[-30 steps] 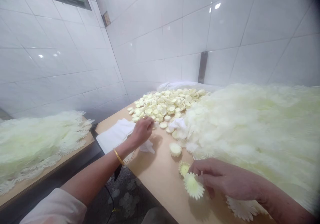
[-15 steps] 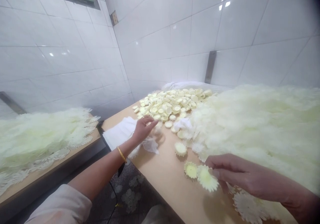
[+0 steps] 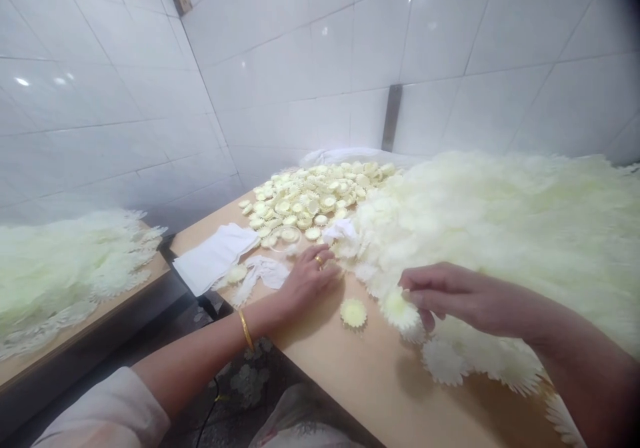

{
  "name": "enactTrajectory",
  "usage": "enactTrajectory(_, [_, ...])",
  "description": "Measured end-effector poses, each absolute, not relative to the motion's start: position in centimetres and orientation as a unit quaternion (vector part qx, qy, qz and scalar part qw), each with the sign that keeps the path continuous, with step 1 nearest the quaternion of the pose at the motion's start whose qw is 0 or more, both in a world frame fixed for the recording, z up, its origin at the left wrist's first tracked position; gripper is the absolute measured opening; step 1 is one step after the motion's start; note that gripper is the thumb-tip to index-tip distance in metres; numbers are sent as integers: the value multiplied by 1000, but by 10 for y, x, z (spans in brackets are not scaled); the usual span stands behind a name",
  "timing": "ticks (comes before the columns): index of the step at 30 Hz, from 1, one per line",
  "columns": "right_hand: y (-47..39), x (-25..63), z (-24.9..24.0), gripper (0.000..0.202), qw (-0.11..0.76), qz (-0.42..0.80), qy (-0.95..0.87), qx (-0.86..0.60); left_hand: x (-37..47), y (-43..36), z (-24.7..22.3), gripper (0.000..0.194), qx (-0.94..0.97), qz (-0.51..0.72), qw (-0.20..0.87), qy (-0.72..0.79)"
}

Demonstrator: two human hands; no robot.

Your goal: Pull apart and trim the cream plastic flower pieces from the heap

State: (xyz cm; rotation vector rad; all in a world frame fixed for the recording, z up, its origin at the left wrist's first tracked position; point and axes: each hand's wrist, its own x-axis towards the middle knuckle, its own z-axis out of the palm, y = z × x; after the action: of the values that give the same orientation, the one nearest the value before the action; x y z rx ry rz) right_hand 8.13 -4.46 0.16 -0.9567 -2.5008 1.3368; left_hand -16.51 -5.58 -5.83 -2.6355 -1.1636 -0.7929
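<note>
My left hand [image 3: 309, 280], with a gold ring and bracelet, rests low over the wooden table with its fingers curled together. A pale scalloped disc lies under those fingertips, mostly hidden by them. My right hand [image 3: 443, 295] pinches a white flower-shaped petal layer [image 3: 400, 311] with a yellowish centre between thumb and fingers, just above the table. Between the two hands, a single pale yellow scalloped disc [image 3: 354, 313] lies flat on the wood. Beyond my left hand are a crumpled white tissue [image 3: 267, 271] and a folded white cloth [image 3: 215, 255].
Scalloped discs [image 3: 310, 195] are heaped at the back of the table [image 3: 345, 375]. A large mound of gauzy petal layers [image 3: 500, 228] covers the right side. To the left, a second table carries another petal pile [image 3: 65, 275]. Tiled walls [image 3: 300, 55] close off the back.
My left hand has moved right and down, from beside the disc heap to the nearer loose disc. The petal layer in my right hand has moved up and away from the other disc. The view has turned slightly right.
</note>
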Motion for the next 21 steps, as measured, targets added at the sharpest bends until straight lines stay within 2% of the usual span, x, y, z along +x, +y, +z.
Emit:
enactTrajectory(4, [-43, 83, 0, 29, 96, 434, -830, -335, -157, -62, -52, 17, -879, -280, 70, -380])
enactTrajectory(9, [-40, 82, -4, 27, 129, 451, -798, -378, -145, -79, -61, 20, -935, -208, 33, -286])
enactTrajectory(13, [-39, 78, -5, 23, 181, 466, -747, -437, -146, -68, -63, 24, -884, -299, 20, -359])
enactTrajectory(16, [-35, 77, -5, 22, 246, 471, -701, -475, -131, -50, -46, 23, -817, -389, -87, -417])
enactTrajectory(21, [-28, 89, 3, 23, 376, 430, -648, -504, -70, -22, -13, 27, -690, -443, -362, -444])
